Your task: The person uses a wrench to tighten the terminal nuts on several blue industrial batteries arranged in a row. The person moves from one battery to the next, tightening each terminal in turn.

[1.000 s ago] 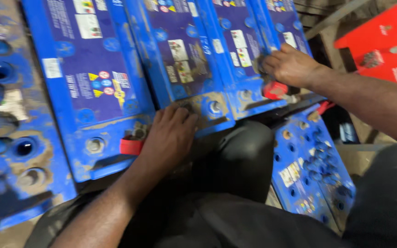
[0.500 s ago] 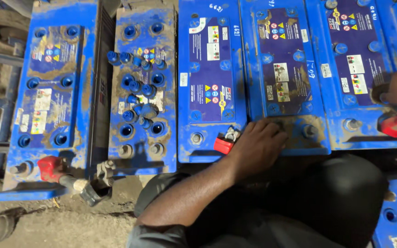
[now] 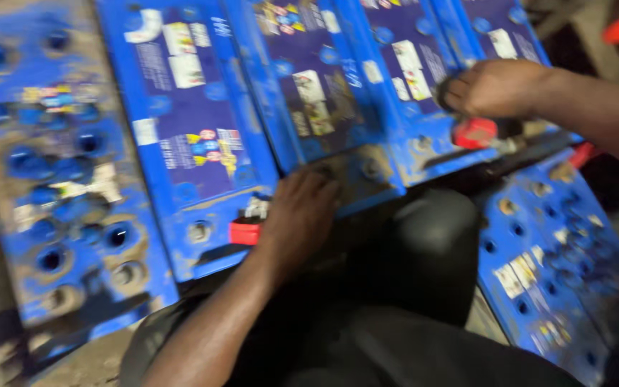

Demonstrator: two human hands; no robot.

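Left hand (image 3: 299, 215) is resting fingers spread on a blue battery's (image 3: 195, 136) near edge, beside its red terminal cap (image 3: 245, 233) | right hand (image 3: 499, 87) is now curling closed above another red cap (image 3: 476, 133), having slid down onto it | we are seeing nothing lifted.

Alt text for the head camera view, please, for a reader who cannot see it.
A person's left hand rests flat on the near edge of a blue battery in a row of blue batteries, beside a red terminal cap. The right hand, closed, sits on another battery just above a second red cap. The picture is motion-blurred.
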